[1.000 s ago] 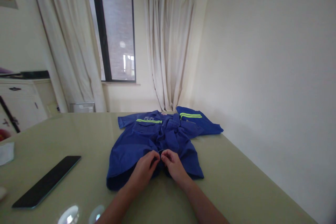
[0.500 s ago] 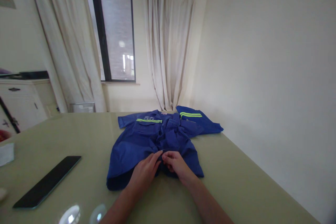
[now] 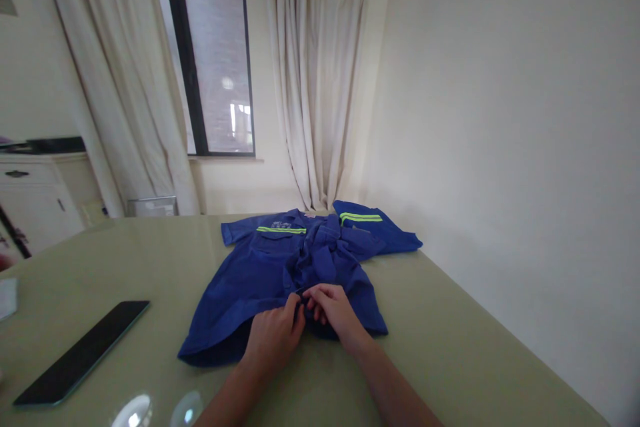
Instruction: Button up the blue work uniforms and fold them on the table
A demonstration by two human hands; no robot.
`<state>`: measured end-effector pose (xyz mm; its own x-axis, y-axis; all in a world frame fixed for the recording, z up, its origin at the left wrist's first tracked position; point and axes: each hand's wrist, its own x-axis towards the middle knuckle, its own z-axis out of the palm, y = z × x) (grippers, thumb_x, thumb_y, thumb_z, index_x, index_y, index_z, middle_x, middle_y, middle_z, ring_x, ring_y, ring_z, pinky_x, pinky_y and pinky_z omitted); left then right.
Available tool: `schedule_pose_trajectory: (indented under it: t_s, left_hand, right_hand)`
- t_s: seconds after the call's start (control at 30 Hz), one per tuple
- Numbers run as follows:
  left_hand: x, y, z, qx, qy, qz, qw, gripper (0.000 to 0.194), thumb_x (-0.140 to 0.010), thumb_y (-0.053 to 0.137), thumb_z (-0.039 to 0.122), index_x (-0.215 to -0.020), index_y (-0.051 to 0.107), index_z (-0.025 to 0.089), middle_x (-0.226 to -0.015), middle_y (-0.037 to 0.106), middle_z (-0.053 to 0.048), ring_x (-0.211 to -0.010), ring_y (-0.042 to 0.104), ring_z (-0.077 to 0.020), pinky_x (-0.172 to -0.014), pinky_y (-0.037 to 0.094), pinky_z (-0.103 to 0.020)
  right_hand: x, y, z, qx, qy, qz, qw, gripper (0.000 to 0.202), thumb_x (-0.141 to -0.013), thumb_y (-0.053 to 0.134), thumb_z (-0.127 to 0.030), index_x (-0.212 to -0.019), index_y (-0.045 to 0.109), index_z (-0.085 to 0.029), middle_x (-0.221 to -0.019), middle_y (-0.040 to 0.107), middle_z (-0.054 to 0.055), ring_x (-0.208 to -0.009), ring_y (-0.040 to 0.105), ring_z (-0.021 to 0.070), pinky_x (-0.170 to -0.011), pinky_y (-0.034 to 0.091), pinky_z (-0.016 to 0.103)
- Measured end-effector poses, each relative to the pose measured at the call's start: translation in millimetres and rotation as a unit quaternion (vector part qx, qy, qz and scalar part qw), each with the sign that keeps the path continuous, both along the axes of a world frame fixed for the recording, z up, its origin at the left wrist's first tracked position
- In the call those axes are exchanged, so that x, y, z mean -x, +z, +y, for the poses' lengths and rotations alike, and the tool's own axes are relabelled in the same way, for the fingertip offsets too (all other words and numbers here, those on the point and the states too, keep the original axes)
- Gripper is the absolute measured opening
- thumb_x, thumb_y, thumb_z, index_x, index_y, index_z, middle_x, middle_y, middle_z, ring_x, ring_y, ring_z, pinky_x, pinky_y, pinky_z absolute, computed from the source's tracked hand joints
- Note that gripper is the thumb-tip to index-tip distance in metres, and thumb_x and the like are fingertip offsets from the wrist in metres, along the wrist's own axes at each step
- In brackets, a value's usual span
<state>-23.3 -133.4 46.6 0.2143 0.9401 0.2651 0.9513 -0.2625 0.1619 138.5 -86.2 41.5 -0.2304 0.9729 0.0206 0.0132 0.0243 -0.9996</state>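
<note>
A blue short-sleeved work shirt (image 3: 240,280) with a yellow-green reflective stripe lies spread on the table, collar away from me. Its right half is bunched up in creases. At the lower front edge, my left hand (image 3: 277,330) pinches the cloth between thumb and fingers. Close beside it, my right hand (image 3: 335,310) has its fingers curled onto the same front edge. The fingertips nearly meet, and whatever small part lies between them is hidden. Below my left hand the hem gapes, showing the dark inside.
A second blue garment (image 3: 377,223) with a similar stripe lies behind the shirt at the right, near the wall. A long black flat object (image 3: 85,350) rests on the pale green table (image 3: 150,260) at the left. Curtains (image 3: 320,80) hang at the back.
My left hand has drawn its fingers in and shifted slightly left and down. The shirt's lower left hem has spread further left. The view has turned a little to the right.
</note>
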Motion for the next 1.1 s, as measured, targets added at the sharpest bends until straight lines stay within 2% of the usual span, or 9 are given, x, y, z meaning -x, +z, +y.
schedule_pose_trajectory:
  t_s: [0.1,0.2,0.37,0.53,0.63,0.8,0.9,1.0,1.1]
  left_hand:
    - [-5,4.3,-4,0.025,0.028,0.023,0.999,0.028,-0.103,0.037,0.029,-0.110,0.063,0.022,-0.076,0.078,-0.006,-0.070,0.077,-0.0286,-0.059,0.051,-0.031]
    - [-9,7.3,-8,0.045,0.041,0.057,0.997,0.033,-0.102,0.036,0.027,-0.121,0.062,0.022,-0.079,0.078,-0.010,-0.073,0.077,-0.0313,-0.063,0.054,-0.036]
    - [-15,10.7,-15,0.077,0.034,0.090,0.992,0.036,-0.100,0.040,0.021,-0.126,0.065,0.024,-0.088,0.079,-0.014,-0.081,0.078,-0.0330,-0.068,0.057,-0.041]
    - [-17,11.4,-16,0.079,0.054,0.079,0.992,0.035,-0.103,0.037,0.025,-0.123,0.065,0.019,-0.086,0.079,-0.014,-0.080,0.077,-0.0344,-0.066,0.058,-0.043]
    - [-18,8.1,-15,0.078,0.062,0.077,0.992,0.036,-0.103,0.037,0.028,-0.127,0.063,0.017,-0.087,0.079,-0.015,-0.081,0.077,-0.0343,-0.067,0.059,-0.043]
    - [-21,-1.3,-14,0.076,0.057,0.078,0.992,0.045,-0.103,0.033,0.023,-0.143,0.052,0.009,-0.089,0.078,-0.018,-0.082,0.077,-0.0326,-0.068,0.058,-0.041]
    - [-22,-0.2,-17,0.083,0.058,0.082,0.991,0.046,-0.102,0.034,0.019,-0.145,0.049,0.009,-0.091,0.078,-0.018,-0.083,0.077,-0.0315,-0.069,0.056,-0.037]
    - [-21,10.4,-21,0.081,0.046,0.060,0.994,0.039,-0.103,0.034,0.025,-0.131,0.061,0.018,-0.087,0.078,-0.015,-0.080,0.077,-0.0314,-0.066,0.053,-0.035]
    - [-12,23.2,-22,0.043,0.014,-0.037,0.998,0.041,-0.105,0.029,0.037,-0.107,0.068,0.026,-0.078,0.077,-0.007,-0.071,0.075,-0.0265,-0.063,0.049,-0.031]
  right_hand:
    - [-4,2.4,1,-0.069,-0.095,-0.021,0.993,0.039,-0.083,0.060,-0.052,-0.089,0.072,-0.016,-0.066,0.062,0.000,-0.047,0.052,0.0111,-0.042,0.034,0.022]
    - [-12,1.2,5,-0.119,-0.161,-0.039,0.979,0.039,-0.087,0.057,-0.054,-0.094,0.068,-0.017,-0.065,0.061,0.000,-0.048,0.053,0.0126,-0.045,0.038,0.024]
    - [-15,-6.2,9,-0.130,-0.171,-0.071,0.974,0.042,-0.090,0.055,-0.054,-0.113,0.061,-0.019,-0.063,0.061,-0.002,-0.050,0.055,0.0156,-0.050,0.042,0.026]
    - [-13,-5.6,5,-0.169,-0.199,-0.119,0.958,0.042,-0.092,0.052,-0.053,-0.117,0.062,-0.021,-0.067,0.060,-0.002,-0.061,0.059,0.0178,-0.059,0.045,0.028]
    - [-14,-4.7,5,-0.184,-0.209,-0.144,0.949,0.041,-0.094,0.050,-0.053,-0.115,0.065,-0.022,-0.071,0.060,-0.002,-0.066,0.060,0.0186,-0.065,0.046,0.029]
    - [-13,-6.4,5,-0.222,-0.191,-0.184,0.938,0.038,-0.097,0.046,-0.050,-0.113,0.069,-0.024,-0.084,0.065,0.003,-0.076,0.061,0.0202,-0.074,0.046,0.031]
    - [-11,-6.9,4,-0.229,-0.175,-0.198,0.937,0.036,-0.098,0.046,-0.050,-0.100,0.071,-0.025,-0.089,0.067,0.004,-0.080,0.061,0.0206,-0.077,0.045,0.031]
    - [-10,-7.5,3,-0.210,-0.186,-0.205,0.938,0.036,-0.097,0.049,-0.052,-0.081,0.066,-0.024,-0.081,0.065,0.003,-0.075,0.059,0.0200,-0.072,0.043,0.030]
    - [-10,-8.1,4,-0.182,-0.205,-0.196,0.942,0.032,-0.091,0.059,-0.050,-0.072,0.059,-0.024,-0.073,0.063,0.002,-0.069,0.057,0.0195,-0.067,0.041,0.030]
